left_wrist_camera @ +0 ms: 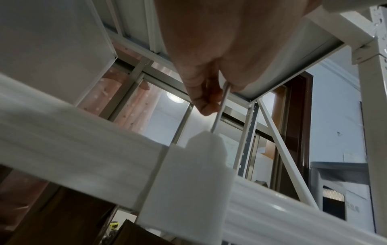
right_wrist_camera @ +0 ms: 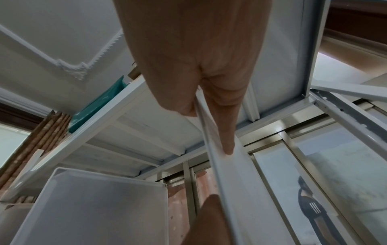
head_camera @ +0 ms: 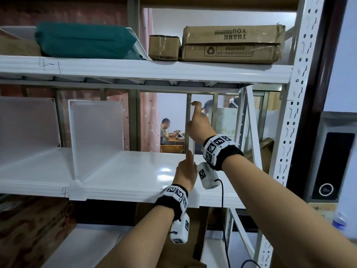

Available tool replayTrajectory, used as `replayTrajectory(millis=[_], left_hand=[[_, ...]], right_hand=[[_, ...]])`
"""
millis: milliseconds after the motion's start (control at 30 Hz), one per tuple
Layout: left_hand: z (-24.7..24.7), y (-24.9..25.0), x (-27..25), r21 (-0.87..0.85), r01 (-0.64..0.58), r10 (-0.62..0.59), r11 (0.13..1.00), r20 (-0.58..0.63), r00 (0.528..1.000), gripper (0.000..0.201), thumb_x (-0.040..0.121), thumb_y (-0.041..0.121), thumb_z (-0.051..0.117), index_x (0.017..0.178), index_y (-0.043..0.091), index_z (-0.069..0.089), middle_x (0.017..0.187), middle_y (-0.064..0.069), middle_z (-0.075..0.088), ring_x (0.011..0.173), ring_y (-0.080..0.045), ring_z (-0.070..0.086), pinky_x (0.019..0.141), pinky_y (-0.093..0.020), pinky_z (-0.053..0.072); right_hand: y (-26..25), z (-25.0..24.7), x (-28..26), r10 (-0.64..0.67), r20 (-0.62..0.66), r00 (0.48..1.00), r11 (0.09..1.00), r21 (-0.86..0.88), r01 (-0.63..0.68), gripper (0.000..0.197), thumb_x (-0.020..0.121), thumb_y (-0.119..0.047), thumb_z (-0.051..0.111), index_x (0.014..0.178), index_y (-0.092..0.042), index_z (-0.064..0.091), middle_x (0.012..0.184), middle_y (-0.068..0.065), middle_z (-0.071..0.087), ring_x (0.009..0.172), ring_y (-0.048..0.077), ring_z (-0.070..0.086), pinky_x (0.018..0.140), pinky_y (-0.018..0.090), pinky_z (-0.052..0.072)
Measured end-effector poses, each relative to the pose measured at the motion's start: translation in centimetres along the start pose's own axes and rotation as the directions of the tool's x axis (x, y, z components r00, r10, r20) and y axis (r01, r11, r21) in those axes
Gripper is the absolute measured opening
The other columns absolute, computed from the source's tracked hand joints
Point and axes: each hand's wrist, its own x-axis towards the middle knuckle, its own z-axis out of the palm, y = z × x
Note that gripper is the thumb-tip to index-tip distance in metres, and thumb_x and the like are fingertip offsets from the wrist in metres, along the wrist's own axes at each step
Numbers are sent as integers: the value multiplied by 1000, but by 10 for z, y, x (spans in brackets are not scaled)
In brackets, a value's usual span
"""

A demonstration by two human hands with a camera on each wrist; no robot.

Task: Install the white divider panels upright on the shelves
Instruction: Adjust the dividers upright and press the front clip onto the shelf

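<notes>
A white divider panel (head_camera: 189, 136) stands upright and edge-on on the white middle shelf (head_camera: 135, 171), right of centre. My left hand (head_camera: 188, 161) pinches its front edge low down; in the left wrist view the left hand (left_wrist_camera: 217, 102) grips the thin edge (left_wrist_camera: 216, 121) above the panel's white foot clip (left_wrist_camera: 188, 182), which laps over the shelf lip. My right hand (head_camera: 193, 117) holds the same edge higher up. In the right wrist view my right hand (right_wrist_camera: 201, 122) has thumb and index finger on either side of the panel (right_wrist_camera: 222, 165). Two more dividers (head_camera: 96, 124) (head_camera: 29, 122) stand to the left.
The upper shelf (head_camera: 173, 70) sits close above the panel, bearing cardboard boxes (head_camera: 231, 45) and a green package (head_camera: 85, 39). A perforated post (head_camera: 301, 93) and diagonal brace (head_camera: 253, 128) close the right side. A brown box (head_camera: 34, 229) lies below. A seated person (head_camera: 166, 130) is beyond.
</notes>
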Motion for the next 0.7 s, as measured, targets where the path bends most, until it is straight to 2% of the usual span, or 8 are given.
replayTrajectory(millis=[67,200,267,333,433,567,633,700], left_hand=[[4,-1,2,56,-4,4,998,-1,1000,40,100,15,37,139,13,29,100,-20,63,93,-35,63,83,-42,55],[9,-3,8,116,-45,46,992,-1,999,54,99,14,44,148,13,22,105,-16,64,95,-31,63,85,-40,54],[10,-3,7,120,-49,50,992,-4,999,57,99,15,44,150,14,19,109,-17,63,99,-31,62,88,-40,53],[10,-4,7,133,-45,47,990,-10,999,59,98,12,44,151,14,17,113,-18,62,102,-31,62,89,-39,53],[10,-8,9,142,-52,58,989,-39,998,52,98,13,44,147,13,24,103,-16,63,93,-29,63,76,-31,52],[6,-10,9,63,-45,50,997,-83,995,39,97,25,47,134,13,38,83,-11,58,79,-34,60,66,-31,46],[8,-10,10,88,-68,74,994,-69,995,44,96,21,47,138,12,36,79,-7,54,77,-31,59,65,-28,42],[10,-9,8,128,-79,88,989,-61,994,48,95,14,47,142,13,33,86,-10,59,82,-29,61,70,-33,49]], right_hand=[[3,1,-2,6,-4,1000,1000,-11,-6,72,84,9,47,143,-18,15,84,21,56,58,26,53,53,32,42],[7,0,-1,4,-9,1000,1000,-9,-4,69,85,10,46,145,-9,15,78,15,49,53,18,45,49,27,36],[6,-2,-1,-6,-10,1000,1000,-10,6,67,89,5,45,147,-7,15,71,2,36,55,10,37,46,23,29],[4,-5,-4,-10,-6,1000,1000,-16,10,67,92,0,44,150,-8,12,71,-9,22,57,4,27,51,18,27],[3,-3,-6,-64,-17,998,994,-89,62,65,89,7,42,147,-3,15,60,-3,32,48,11,36,43,20,18],[5,3,-3,-50,-36,998,999,-15,50,62,87,6,45,142,-9,20,58,3,43,49,25,45,41,24,25],[3,0,-5,-27,-23,999,1000,-9,27,68,84,10,44,143,-11,17,60,4,43,49,24,44,41,26,28],[3,-1,-7,-26,-11,1000,1000,-10,26,75,80,16,42,144,-10,14,60,5,43,49,22,43,41,25,29]])
